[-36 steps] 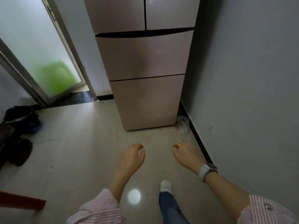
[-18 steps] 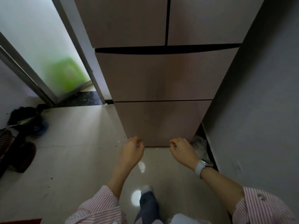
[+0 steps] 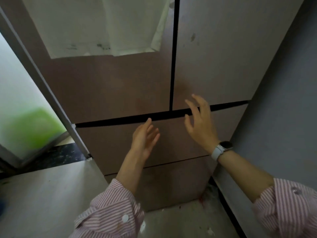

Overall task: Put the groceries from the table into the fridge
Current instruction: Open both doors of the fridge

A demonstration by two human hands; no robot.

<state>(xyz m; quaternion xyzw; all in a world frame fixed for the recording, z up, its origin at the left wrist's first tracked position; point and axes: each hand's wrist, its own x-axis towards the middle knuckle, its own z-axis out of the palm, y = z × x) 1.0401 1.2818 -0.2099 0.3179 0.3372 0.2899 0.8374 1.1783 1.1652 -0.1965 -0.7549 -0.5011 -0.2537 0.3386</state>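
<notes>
The tall pinkish-brown fridge (image 3: 106, 93) is standing right in front of the person, with its 2 top doors and 2 drawers all shut. A grey wall (image 3: 283, 103) is sitting just beside it on the right. The left hand (image 3: 145, 137) is reaching up in front of the top drawer with its fingers straight and close together, holding nothing. The right hand (image 3: 199, 121) is lifting higher, in front of the dark gap under the right door, with its fingers spread wide and holding nothing. I cannot tell if either hand is touching the fridge. A white watch (image 3: 220, 150) is sitting on the right wrist. Both arms are wearing pink striped sleeves (image 3: 109, 212). A blurry green shape (image 3: 29, 129) is showing behind the frosted glass door (image 3: 15, 86) on the left.
</notes>
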